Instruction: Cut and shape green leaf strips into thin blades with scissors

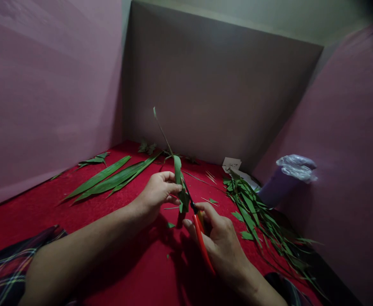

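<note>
My left hand [162, 191] pinches a folded green leaf [177, 168] above the middle of the red cloth. A long thin stem [163, 135] rises from the leaf's top and leans to the left. In my right hand [221, 238] is a pair of scissors with red handles [202, 244]. Their dark blades point up and lie against the right side of the leaf; whether the leaf is between them I cannot tell. Both hands are close together, with small green scraps [171, 225] on the cloth below.
Long broad leaves [109, 180] lie at the left on the red cloth [135, 263]. A heap of narrow leafy stems [256, 208] stretches along the right. Behind it stand a purple container with clear plastic [277, 187] and a white card [231, 163]. Thin sticks [210, 177] lie near the centre. Walls enclose three sides.
</note>
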`<state>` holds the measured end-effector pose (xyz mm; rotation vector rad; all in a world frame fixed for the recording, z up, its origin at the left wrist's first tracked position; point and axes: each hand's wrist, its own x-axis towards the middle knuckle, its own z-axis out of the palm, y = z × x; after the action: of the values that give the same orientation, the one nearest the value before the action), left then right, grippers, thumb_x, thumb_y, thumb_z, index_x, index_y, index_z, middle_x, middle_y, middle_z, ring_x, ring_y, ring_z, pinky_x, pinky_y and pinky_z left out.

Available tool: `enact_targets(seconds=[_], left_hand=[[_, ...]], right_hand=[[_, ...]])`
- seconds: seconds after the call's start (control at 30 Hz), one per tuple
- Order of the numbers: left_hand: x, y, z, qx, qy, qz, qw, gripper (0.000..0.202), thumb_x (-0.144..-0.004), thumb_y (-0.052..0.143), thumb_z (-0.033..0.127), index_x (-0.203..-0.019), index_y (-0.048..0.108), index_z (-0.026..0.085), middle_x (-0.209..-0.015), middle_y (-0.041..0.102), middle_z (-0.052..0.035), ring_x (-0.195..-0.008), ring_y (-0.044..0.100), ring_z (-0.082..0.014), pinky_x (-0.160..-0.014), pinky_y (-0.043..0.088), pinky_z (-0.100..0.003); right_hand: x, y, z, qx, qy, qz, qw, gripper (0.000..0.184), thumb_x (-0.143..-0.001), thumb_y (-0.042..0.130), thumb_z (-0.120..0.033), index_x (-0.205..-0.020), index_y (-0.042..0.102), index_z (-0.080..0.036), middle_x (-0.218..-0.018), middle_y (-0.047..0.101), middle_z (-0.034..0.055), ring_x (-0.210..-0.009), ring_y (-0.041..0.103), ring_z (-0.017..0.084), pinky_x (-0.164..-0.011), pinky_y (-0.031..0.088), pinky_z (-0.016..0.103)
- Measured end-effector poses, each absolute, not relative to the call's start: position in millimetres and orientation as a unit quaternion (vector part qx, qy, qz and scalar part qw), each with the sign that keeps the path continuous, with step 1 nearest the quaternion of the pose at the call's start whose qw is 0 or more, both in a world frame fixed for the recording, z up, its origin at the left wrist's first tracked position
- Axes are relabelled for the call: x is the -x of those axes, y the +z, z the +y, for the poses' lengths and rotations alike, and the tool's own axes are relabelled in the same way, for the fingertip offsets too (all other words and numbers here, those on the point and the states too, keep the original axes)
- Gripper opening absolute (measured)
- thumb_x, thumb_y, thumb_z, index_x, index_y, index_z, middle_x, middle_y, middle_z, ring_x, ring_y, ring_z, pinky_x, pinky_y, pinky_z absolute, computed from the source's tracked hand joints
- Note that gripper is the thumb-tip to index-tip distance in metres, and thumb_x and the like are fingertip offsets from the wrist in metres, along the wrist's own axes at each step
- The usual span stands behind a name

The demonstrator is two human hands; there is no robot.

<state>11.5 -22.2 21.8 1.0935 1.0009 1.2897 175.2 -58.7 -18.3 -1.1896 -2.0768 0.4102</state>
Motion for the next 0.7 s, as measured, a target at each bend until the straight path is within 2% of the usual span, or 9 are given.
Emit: enact_targets(seconds=[0.37,0.7], left_hand=[[-10.4,19.0,-19.3,-0.462,0.556,0.422,0.548,0.012,-0.061,0.059,0.005,-0.070,0.056,0.013,-0.061,0.060,-0.0010,-0.055,0.058,-0.0127,-0.049,0.046,-0.025],[-11.9,21.6,-21.8,-0.456,0.558,0.429,0.544,0.012,-0.060,0.058,0.004,-0.068,0.056,0.012,-0.060,0.058,0.0004,-0.052,0.056,-0.0105,-0.050,0.045,-0.024]], right_hand=[[-175.5,-18.2,-60.0,0.457,0.120,-0.810,0.348,0.020,-0.083,0.054,-0.035,-0.095,0.053,-0.019,-0.053,0.040,-0.0083,-0.045,0.035,0.009,-0.045,0.025,0.021],[-176.1,-18.8,-59.3,0.465,0.112,-0.812,0.333,0.024,-0.084,0.052,-0.040,-0.096,0.053,-0.019,-0.053,0.044,-0.0071,-0.046,0.037,0.011,-0.046,0.024,0.021]])
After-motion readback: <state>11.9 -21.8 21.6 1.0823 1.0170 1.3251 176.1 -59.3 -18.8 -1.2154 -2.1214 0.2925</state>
